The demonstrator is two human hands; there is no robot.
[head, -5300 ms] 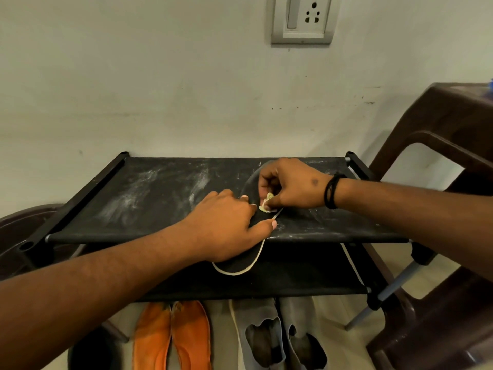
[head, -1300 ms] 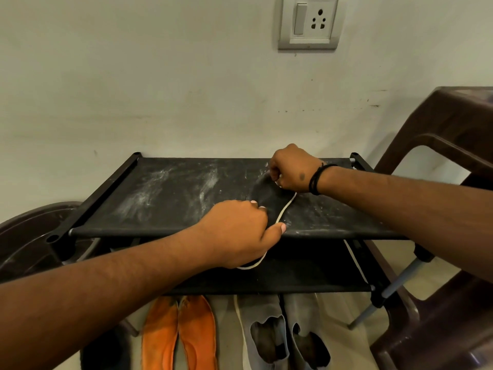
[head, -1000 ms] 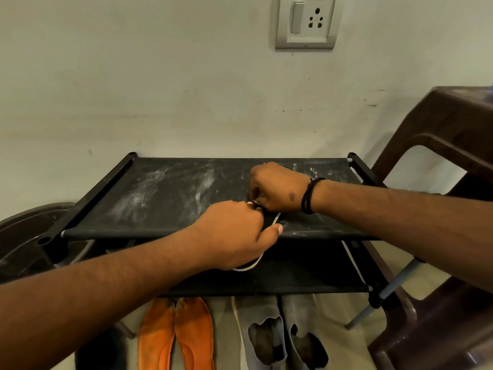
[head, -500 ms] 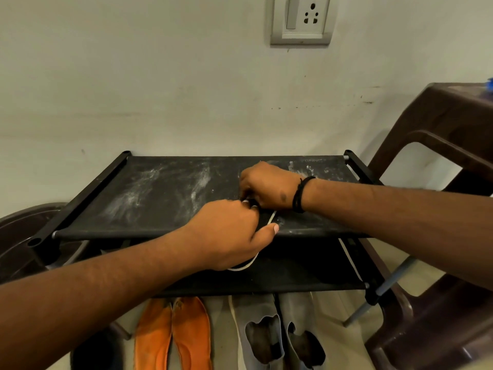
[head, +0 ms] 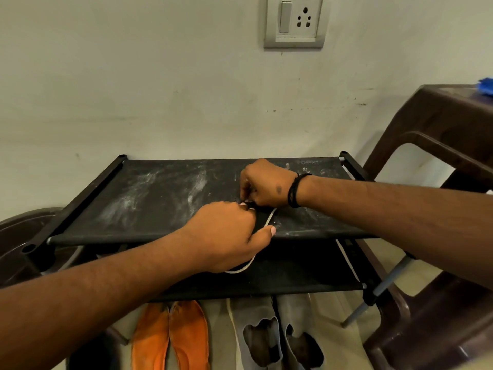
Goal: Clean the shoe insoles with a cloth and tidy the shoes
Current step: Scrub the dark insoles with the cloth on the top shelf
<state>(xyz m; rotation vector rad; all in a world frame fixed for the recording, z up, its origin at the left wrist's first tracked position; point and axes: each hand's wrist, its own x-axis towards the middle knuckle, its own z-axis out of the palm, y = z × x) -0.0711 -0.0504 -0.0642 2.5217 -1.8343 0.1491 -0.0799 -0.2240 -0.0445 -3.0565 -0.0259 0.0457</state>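
A pale, scuffed wall backs the scene, with a switch and socket plate (head: 294,21) high up, and a black fabric shoe rack (head: 165,198) stands against it, its top shelf streaked with white dust. At far left a dark brown tub (head: 16,236) sits beside the rack. Below the rack on the floor lie two orange insoles (head: 170,335) side by side, and just right of them a pair of grey shoes (head: 280,335).

The left hand (head: 226,236) lies over the near half of a dark insole with a pale edge (head: 262,220), fingers curled down on it and thumb stretched along its right side, pinning it to the front of the top shelf; the heel end hangs past the shelf edge. The right hand (head: 269,185) sits on the far end of the same insole with its fingers curled under. The cloth is not visible, so whether that hand grips it cannot be told. A black band (head: 294,189) circles that wrist. At far right stand brown plastic chairs (head: 440,134).

The step looks like wiping this insole. Doing it well probably means keeping the left hand firm so the overhanging heel does not flip, stroking one way along its length, and keeping off the dusty shelf so grime is not carried back.
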